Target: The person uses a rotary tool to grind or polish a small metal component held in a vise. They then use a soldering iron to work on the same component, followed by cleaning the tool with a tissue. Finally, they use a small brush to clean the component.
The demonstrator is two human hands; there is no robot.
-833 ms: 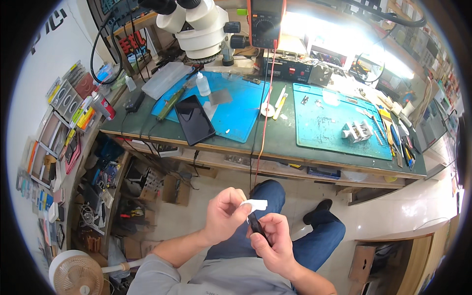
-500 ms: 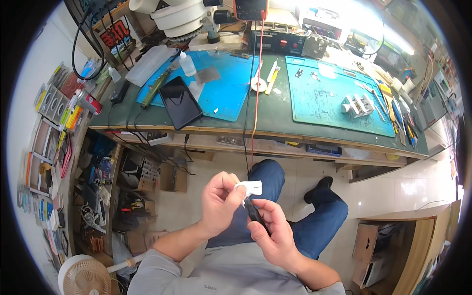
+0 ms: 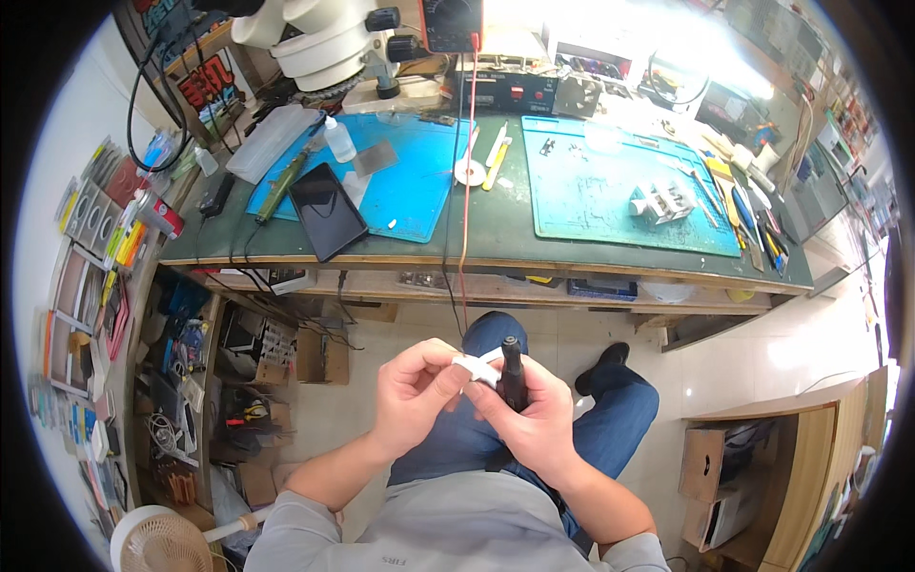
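Above my lap, in front of the bench, my two hands are close together. My left hand (image 3: 419, 393) pinches a small white piece (image 3: 478, 370), folded-looking, between thumb and fingers; I cannot tell whether it is cloth, paper or plastic. My right hand (image 3: 532, 419) is closed round a black stick-shaped tool (image 3: 513, 367), which stands up with its blunt round end past the fingers. The right thumb presses against the white piece too. The tool's lower part is hidden in my palm.
On the bench lie two blue mats (image 3: 410, 205), a black tablet (image 3: 327, 212), a clear dropper bottle (image 3: 338, 140), a metal clamp block (image 3: 664, 200) and hand tools. A microscope (image 3: 324, 52) and a hanging multimeter (image 3: 453, 24) with leads are behind. A fan (image 3: 162, 541) stands lower left.
The black tool has swung from slanting below the white piece to standing upright beside it. My right hand has moved up, its thumb now on the white piece.
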